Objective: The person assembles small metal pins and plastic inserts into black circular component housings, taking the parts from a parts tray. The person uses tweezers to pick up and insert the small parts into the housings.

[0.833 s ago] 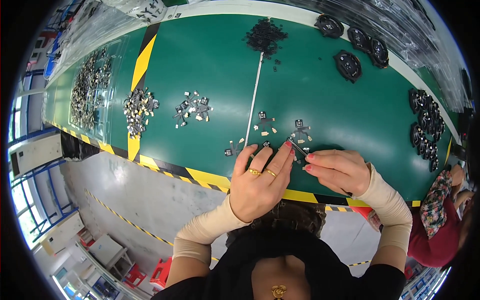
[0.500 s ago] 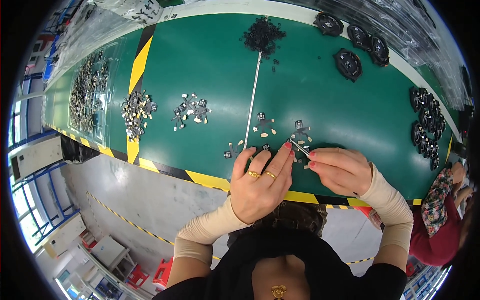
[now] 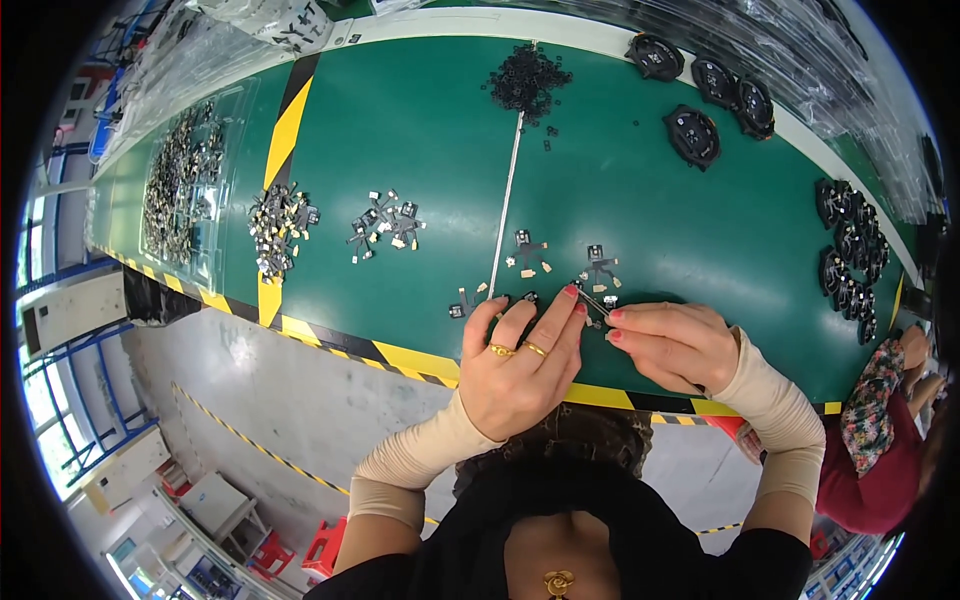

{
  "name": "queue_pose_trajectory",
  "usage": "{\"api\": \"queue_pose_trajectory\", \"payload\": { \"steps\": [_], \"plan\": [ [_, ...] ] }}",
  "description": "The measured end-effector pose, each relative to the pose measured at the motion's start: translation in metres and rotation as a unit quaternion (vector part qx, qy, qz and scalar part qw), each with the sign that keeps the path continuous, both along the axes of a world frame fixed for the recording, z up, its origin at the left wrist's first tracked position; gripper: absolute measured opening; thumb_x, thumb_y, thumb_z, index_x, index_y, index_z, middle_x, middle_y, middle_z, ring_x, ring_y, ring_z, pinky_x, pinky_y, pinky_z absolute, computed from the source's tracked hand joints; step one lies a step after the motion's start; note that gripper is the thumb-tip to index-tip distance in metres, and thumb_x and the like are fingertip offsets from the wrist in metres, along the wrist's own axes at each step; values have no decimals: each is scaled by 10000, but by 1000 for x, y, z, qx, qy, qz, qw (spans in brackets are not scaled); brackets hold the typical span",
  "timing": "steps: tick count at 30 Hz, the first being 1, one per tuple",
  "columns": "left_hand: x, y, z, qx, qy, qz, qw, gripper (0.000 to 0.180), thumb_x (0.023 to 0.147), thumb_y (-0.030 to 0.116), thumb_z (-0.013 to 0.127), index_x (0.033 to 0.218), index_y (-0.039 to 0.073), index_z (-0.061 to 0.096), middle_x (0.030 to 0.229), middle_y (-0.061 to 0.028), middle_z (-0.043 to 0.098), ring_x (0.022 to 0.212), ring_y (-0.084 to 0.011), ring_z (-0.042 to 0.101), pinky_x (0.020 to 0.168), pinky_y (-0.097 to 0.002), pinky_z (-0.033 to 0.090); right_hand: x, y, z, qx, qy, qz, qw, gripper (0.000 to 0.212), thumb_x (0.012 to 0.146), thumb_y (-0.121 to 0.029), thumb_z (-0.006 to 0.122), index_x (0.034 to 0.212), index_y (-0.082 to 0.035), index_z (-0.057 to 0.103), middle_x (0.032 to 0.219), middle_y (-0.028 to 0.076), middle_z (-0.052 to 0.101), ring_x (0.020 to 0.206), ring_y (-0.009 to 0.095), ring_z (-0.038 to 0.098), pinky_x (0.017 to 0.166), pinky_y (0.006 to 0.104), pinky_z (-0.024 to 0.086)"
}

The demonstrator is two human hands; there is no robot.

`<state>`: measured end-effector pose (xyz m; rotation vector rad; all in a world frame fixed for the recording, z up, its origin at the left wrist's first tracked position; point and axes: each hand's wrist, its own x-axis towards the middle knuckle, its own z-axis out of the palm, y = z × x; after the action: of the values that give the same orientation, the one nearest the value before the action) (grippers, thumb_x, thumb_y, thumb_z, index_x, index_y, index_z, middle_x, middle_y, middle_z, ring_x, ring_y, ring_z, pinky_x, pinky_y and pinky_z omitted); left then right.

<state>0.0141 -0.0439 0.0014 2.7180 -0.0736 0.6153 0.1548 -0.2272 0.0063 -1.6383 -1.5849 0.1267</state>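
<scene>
My right hand (image 3: pixel 680 345) grips a pair of metal tweezers (image 3: pixel 594 303) between thumb and fingers, the tips slanting up and left. My left hand (image 3: pixel 525 360), with two gold rings, has its thumb and index fingertip closed together at the tweezer tips. Whatever small piece is between them is mostly hidden. Just beyond the hands lie two black flex cable assemblies with pale tabs, one on the left (image 3: pixel 527 252) and one on the right (image 3: pixel 599 265). Another small flex cable assembly (image 3: pixel 464 304) rests left of my left hand. Small pieces beneath my fingers are partly covered.
A pile of tiny black parts (image 3: pixel 527 78) lies at the far middle. Flex assemblies form two heaps (image 3: pixel 280 230), (image 3: pixel 388 222) on the left, near a clear tray (image 3: pixel 226 150). Round black housings (image 3: pixel 692 137) lie far right; more black parts (image 3: pixel 852 250) line the right edge. Another person (image 3: pixel 880 450) sits right.
The tweezers have tilted slightly, and my right hand has shifted a little left. My left hand stays nearly in place. The parts on the table look unchanged.
</scene>
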Motion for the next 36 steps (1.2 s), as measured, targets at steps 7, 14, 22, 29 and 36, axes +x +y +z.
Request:
{"api": "queue_pose_trajectory", "payload": {
  "steps": [7,14,22,29,36],
  "plan": [
    [-1,0,-1,11,1,7,1000,345,706,94,722,1051,85,744,1191,-2,673,919,-196,550,909,-379,417,2,1,9,8,46,-31,998,323,727,86,733,1034,37,645,1059,168,658,766,269,699,625,320,586],
    [0,1,0,9,3,0,1000,346,703,92,722,1048,79,738,1191,-13,658,925,-199,550,906,-386,420,2,1,7,-1,48,-22,999,304,731,99,720,1022,44,650,1050,164,661,773,274,702,626,326,590],
    [-1,0,-1,9,-6,5,1000,327,705,89,718,1032,86,739,1189,-17,634,957,-206,543,915,-397,415,6,1,3,19,41,25,999,404,654,160,694,1034,27,667,1096,167,649,902,341,698,731,371,606],
    [-1,-1,2,21,4,-2,1000,324,719,96,718,1042,75,741,1191,-7,671,952,-202,559,944,-413,401,2,2,0,21,25,20,999,397,651,154,694,1027,29,670,1095,167,650,906,339,697,733,367,603],
    [2,0,4,33,13,-5,999,322,711,95,721,1032,71,741,1182,-11,677,934,-195,561,941,-404,403,6,1,9,-1,63,-31,998,330,688,115,696,1008,43,667,1073,164,657,870,303,700,719,362,606]
  ]
}}
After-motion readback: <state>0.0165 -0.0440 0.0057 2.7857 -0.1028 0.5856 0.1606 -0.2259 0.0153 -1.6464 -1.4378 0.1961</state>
